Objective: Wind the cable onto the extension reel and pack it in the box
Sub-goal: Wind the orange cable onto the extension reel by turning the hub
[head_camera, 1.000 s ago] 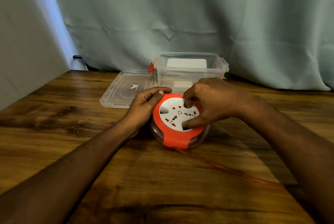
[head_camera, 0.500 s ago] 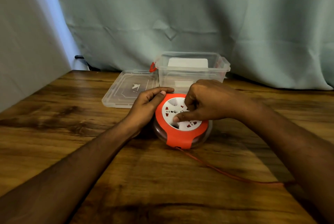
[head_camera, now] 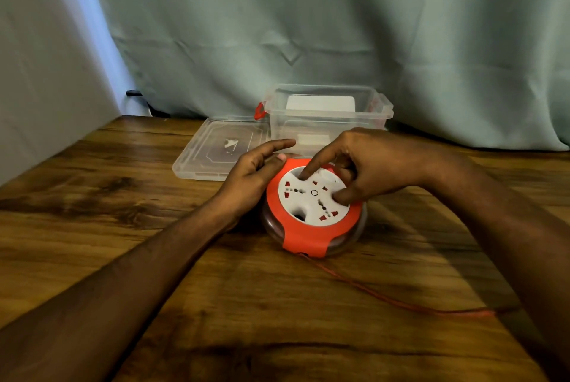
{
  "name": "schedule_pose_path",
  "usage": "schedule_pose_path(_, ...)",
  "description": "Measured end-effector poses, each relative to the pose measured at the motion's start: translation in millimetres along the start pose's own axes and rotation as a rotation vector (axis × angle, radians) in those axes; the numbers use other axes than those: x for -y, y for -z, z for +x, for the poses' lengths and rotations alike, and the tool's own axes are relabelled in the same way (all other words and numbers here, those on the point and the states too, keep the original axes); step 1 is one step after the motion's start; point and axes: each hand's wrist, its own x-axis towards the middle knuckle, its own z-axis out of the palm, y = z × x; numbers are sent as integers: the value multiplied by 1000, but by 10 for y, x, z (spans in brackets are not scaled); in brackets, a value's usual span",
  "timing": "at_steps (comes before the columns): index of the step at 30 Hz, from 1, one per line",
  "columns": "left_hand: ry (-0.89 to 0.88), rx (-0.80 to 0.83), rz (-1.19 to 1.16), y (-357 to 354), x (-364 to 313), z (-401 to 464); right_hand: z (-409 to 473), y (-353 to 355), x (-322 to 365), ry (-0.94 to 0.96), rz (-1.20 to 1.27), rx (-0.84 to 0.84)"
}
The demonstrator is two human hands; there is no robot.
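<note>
A round orange extension reel point(head_camera: 305, 241) with a white socket face lies flat on the wooden table point(head_camera: 92, 212). My left hand point(head_camera: 253, 176) grips its left rim, index finger stretched out. My right hand point(head_camera: 367, 165) rests on the white face, index fingertip in a recess at the far side and thumb pressing at the right. A thin red cable point(head_camera: 385, 297) runs from the reel's near edge to the right across the table. Behind the reel stands an open clear plastic box point(head_camera: 327, 110) with red latches.
The box's clear lid point(head_camera: 212, 153) lies flat to the left of the box. A pale curtain point(head_camera: 339, 27) hangs behind the table, and a grey wall closes the left side. A dark cord shows at the back left corner.
The white socket face has turned under my right hand, whose index finger now sits at the far side. The loose cable lies a little differently on the table. My left index finger has lifted.
</note>
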Motion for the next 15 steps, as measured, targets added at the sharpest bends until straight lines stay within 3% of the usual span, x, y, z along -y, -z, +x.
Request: schedule_pose_path(15,21,-52,18,11,47,22,19,-66,80,-98,-207,-61)
